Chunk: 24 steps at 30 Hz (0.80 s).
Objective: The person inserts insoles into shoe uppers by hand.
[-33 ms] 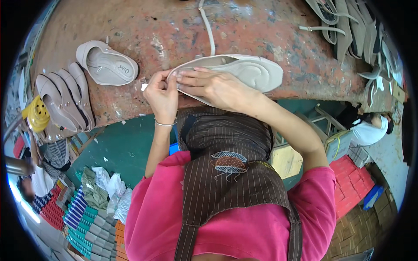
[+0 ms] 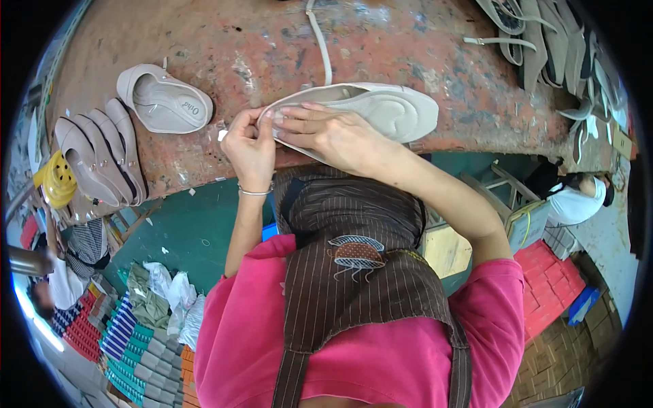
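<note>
Paint-scarred workbench (image 2: 231, 41) runs beneath the beige shoe (image 2: 348, 90); left hand (image 2: 252, 146) pinches its left end, right hand (image 2: 343, 139) lays fingers across it, grip impossible to tell! Insole (image 2: 398, 114) is already inside, handwork looks unfinished; left of that shoe, a second shoe (image 2: 165, 98) sits untouched.

1. Under the right hand (image 2: 343, 139), part of the beige shoe's (image 2: 401, 112) insole was covered; that hand's thumb was out of sight.
2. Above the right hand, the picture's top edge cut off a pale strap (image 2: 318, 34).
3. Just left of the left hand (image 2: 252, 149), a white scrap (image 2: 222, 135) was too small to identify.
4. Far below and left of that hand, a person in white (image 2: 66, 285) looked blurred, partly hidden by a metal cylinder (image 2: 28, 261).
</note>
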Available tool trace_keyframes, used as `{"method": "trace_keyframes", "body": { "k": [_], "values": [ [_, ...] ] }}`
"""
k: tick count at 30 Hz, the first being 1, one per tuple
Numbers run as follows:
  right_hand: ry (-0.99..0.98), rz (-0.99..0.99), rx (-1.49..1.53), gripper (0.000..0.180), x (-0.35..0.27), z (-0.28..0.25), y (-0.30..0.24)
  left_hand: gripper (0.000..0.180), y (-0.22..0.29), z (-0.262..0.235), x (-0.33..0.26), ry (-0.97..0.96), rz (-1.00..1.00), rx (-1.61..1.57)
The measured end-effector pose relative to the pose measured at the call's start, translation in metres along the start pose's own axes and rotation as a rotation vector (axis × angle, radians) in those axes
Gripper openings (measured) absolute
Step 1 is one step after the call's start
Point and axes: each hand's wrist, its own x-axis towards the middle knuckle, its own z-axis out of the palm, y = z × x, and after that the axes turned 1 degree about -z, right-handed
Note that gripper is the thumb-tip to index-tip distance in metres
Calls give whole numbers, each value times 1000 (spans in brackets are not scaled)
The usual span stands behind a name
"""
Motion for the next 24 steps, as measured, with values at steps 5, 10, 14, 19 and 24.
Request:
{"method": "trace_keyframes", "body": {
  "k": [5, 10, 14, 19, 24],
  "values": [
    [-96, 332, -359, 38, -31, -21, -24, 9, 17, -2, -2, -32, 28, 96],
    [438, 486, -533, 27, -19, -51, -6, 14, 36, 0, -35, -235, -223, 44],
    [772, 682, -928, 23, -11, -91, 16, 24, 57, 27, -78, -369, 296, 442],
    [451, 548, 61, 19, -45, -68, -58, 22, 70, 41, -107, -384, 780, 403],
    [328, 634, -314, 33, -63, -14, -53, 51, 51, 62, -114, -576, 797, 630]
  ]
}}
